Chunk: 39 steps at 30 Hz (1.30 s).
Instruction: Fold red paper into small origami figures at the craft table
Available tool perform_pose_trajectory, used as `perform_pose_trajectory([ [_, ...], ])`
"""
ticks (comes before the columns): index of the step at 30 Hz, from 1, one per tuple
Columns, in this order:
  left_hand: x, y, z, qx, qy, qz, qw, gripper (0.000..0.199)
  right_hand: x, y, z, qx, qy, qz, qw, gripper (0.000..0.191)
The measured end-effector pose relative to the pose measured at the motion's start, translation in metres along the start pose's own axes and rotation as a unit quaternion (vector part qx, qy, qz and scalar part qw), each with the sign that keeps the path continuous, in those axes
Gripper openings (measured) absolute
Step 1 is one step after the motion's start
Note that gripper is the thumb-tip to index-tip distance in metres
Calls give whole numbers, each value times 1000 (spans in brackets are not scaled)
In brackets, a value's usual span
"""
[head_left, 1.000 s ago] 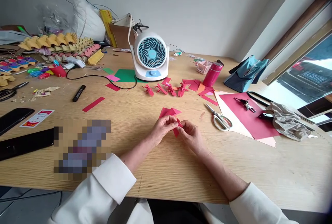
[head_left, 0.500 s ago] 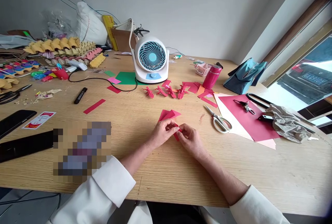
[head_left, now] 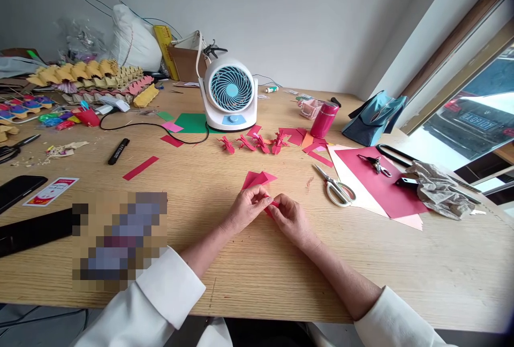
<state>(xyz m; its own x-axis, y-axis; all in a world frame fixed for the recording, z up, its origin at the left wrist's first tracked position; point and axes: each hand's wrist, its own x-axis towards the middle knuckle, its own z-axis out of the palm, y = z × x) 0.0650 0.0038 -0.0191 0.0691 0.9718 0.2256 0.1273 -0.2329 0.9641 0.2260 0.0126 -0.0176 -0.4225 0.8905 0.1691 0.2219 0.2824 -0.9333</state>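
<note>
Near the front middle of the table my left hand [head_left: 249, 209] and my right hand [head_left: 294, 219] meet, fingertips almost touching. Both pinch a small piece of red paper [head_left: 269, 211], mostly covered by the fingers. Just beyond my left hand lies folded red paper [head_left: 260, 177]; whether it joins the held piece is hidden. Farther back, several small red folded-paper figures [head_left: 263, 144] stand in a row before a white fan [head_left: 232, 90]. White-handled scissors [head_left: 339, 193] rest to the right of my right hand.
At right lie a large red sheet [head_left: 375, 186], a crumpled grey cloth [head_left: 444, 194] and a blue bag [head_left: 373, 118]. A red bottle [head_left: 324, 120] stands near paper scraps. Leftward are a red strip [head_left: 140, 168], a black marker [head_left: 119, 151] and a black phone [head_left: 22, 191].
The view has shifted slightly, moving everything a little leftward in the picture. Both hands keep their pinch on the red paper, with the fingers shifting only slightly.
</note>
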Motion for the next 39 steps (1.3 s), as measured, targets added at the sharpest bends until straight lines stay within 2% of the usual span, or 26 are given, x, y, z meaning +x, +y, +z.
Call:
perform_pose_trajectory([
  [5,-1,11,-1,23,23,7,999,24,0,-1,1,31,-12,7,999,26],
  [9,-1,15,1,-30,28,-17,999,24,0,-2,1,66,-32,14,997,29],
  [17,-3,16,3,-86,29,-51,995,28,-2,-1,2,43,-27,4,999,30],
  [22,-2,10,6,-95,20,-66,993,30,-2,0,3,57,2,8,998,32],
  [26,-2,4,5,-70,33,-77,994,29,-1,-2,4,76,7,21,997,35],
  [30,-3,7,5,-65,47,-70,994,26,-1,-4,4,96,1,23,995,35],
  [34,-6,13,7,-94,23,-86,992,27,-2,-6,3,86,25,2,996,32],
  [37,-4,14,0,-92,19,-75,993,28,-4,-6,3,57,-7,-20,998,26],
  [39,0,14,-12,-107,51,-59,991,30,-4,-5,1,24,-33,-30,999,21],
])
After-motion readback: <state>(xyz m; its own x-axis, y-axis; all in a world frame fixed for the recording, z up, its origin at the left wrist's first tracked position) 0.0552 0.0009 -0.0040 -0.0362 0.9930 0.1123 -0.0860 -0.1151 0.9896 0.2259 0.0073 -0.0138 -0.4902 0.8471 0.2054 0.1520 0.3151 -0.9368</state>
